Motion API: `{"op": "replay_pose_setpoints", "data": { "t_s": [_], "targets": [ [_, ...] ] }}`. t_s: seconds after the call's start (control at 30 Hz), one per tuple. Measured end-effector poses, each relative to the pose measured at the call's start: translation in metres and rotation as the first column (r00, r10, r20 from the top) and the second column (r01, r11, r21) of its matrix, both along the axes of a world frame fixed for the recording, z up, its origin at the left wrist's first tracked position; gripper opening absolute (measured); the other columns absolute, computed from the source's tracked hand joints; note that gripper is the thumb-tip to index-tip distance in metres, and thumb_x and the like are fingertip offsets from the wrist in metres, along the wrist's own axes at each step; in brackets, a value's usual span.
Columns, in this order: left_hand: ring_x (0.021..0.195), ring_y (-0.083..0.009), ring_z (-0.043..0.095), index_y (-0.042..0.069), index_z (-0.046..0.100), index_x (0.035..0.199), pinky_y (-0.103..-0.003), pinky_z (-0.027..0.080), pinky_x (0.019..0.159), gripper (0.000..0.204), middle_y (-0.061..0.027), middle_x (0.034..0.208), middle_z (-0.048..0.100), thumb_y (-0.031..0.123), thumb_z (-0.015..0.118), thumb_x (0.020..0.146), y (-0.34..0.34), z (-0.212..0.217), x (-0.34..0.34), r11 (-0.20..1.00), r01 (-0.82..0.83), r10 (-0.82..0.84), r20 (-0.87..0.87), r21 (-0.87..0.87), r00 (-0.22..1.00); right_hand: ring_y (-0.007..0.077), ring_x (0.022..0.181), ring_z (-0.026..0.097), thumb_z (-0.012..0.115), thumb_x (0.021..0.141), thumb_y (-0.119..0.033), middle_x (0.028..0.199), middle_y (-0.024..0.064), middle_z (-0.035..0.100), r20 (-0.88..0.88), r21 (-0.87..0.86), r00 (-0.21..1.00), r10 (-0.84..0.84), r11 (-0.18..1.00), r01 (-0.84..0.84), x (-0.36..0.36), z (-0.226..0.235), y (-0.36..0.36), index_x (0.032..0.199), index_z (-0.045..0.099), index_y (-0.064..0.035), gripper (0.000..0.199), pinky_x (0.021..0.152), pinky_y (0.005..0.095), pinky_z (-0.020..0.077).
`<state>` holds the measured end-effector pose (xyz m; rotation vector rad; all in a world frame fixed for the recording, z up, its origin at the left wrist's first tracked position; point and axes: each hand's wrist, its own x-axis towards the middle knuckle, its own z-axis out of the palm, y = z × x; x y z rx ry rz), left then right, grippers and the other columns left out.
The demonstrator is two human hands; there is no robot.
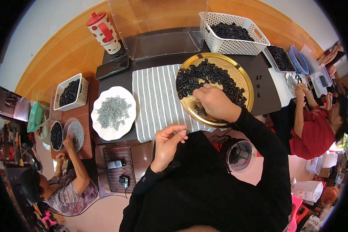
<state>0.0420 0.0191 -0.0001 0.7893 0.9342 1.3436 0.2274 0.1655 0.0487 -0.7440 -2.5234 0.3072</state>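
A round gold tray (243, 79) on the dark table holds a heap of small black ring-shaped parts (205, 75). My right hand (214, 102) reaches into the tray's near side, fingers curled down among the black parts. My left hand (170, 141) is raised near my chest, pinching a small thin metal piece (183, 132) between thumb and fingers. A white scalloped plate (100, 129) with a pile of grey metal clips (113, 112) lies to the left. Between plate and tray lies a grey striped cloth (156, 98).
A white basket (236, 46) of black parts, a clear plastic box (162, 27), a red-and-white cup (104, 31) and a dark phone (112, 66) stand at the back. One person at the left (69, 185) and one at the right (317, 127) work at their own trays.
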Motion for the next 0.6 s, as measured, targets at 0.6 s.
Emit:
{"op": "replay_pose_setpoints", "data": {
  "t_s": [0.6],
  "targets": [
    [0.072, -0.0133, 0.064, -0.003, 0.069, 0.102, -0.022, 0.049, 0.062, 0.015, -0.0085, 0.086, 0.067, -0.002, 0.063, 0.088, -0.003, 0.000, -0.001, 1.000, 0.002, -0.002, 0.006, 0.001, 1.000, 0.0248, 0.075, 0.059, 0.060, 0.071, -0.012, 0.072, 0.0107, 0.059, 0.520, 0.287, 0.852, 0.065, 0.926, -0.245, -0.016, 0.008, -0.007, 0.072, 0.061, -0.0006, 0.012, 0.066, 0.0345, 0.0480]
  ]
}}
